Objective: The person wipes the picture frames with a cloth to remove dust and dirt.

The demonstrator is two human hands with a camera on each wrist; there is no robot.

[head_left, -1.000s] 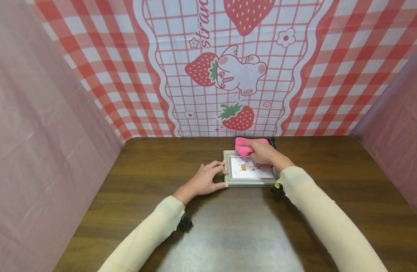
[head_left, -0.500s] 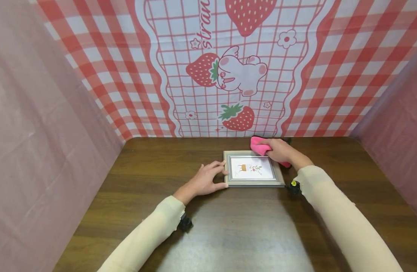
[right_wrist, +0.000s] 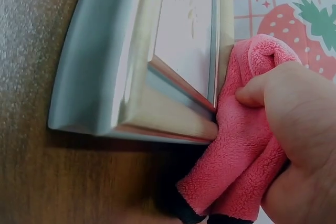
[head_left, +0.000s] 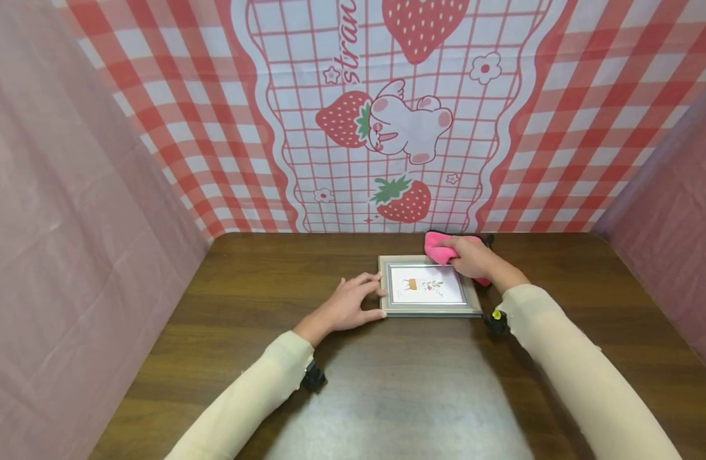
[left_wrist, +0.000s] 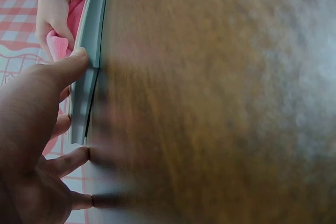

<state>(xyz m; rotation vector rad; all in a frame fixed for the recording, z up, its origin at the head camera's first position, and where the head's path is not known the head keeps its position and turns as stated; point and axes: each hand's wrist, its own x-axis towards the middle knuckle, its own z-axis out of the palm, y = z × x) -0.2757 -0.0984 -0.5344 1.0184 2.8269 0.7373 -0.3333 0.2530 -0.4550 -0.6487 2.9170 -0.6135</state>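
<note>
While the left hand, fingers spread, touches its left edge, the picture frame lies just lower right of centre; the right hand pinches 1 cloth (pink, dark-edged) at the frame's upper-right corner.

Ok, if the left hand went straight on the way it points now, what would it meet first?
The picture frame: the left hand touches its left end. Farther along that line probably comes the pink cloth in the right hand, though relative heights are hard to judge.
</note>
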